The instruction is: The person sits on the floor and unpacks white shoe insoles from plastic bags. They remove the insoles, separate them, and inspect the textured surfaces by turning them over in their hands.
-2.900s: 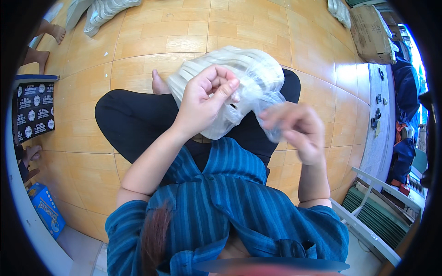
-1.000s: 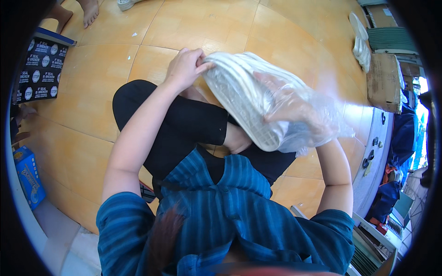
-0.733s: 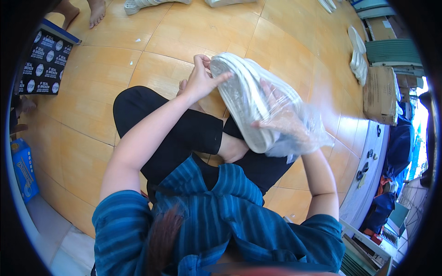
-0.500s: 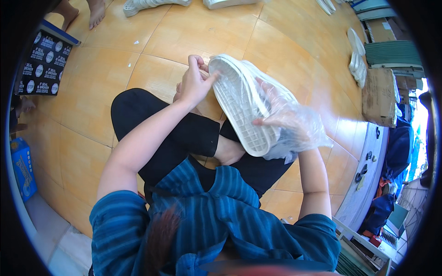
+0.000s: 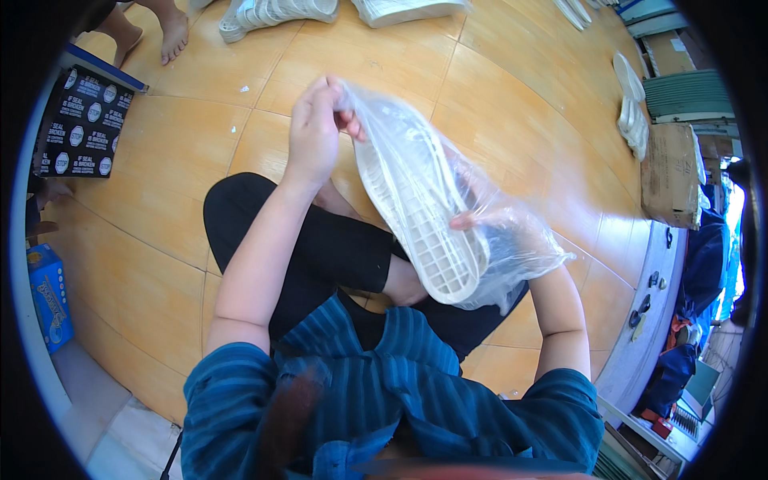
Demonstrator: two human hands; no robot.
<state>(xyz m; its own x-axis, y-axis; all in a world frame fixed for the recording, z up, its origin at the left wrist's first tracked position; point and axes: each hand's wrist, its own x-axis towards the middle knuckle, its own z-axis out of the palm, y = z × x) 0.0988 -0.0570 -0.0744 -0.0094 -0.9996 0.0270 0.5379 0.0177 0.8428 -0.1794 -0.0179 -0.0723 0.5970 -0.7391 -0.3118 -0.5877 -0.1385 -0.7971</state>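
A set of white shoe soles [image 5: 430,238], pressed together and with a grid of hollows on the face turned up, is held slantwise above my crossed legs. A clear plastic bag [image 5: 394,117] covers the far end and hangs in loose folds at the near right. At the far left end, my left hand [image 5: 314,128] pinches the bag's film in bent fingers. Seen through the film, my right hand [image 5: 502,210] grips the soles from the right, with its thumb on their near face. The exact number of soles is hard to make out.
More white soles [image 5: 284,13] lie on the tan tiled floor [image 5: 148,210] at the far side and another pile [image 5: 632,120] at the right. A cardboard box [image 5: 670,174] stands there too. A patterned black carton [image 5: 86,120] and a bare foot [image 5: 174,38] are far left.
My left hand has gone from beside the soles' far end to holding the film, which is now drawn out over that end. The right hand keeps its grip.
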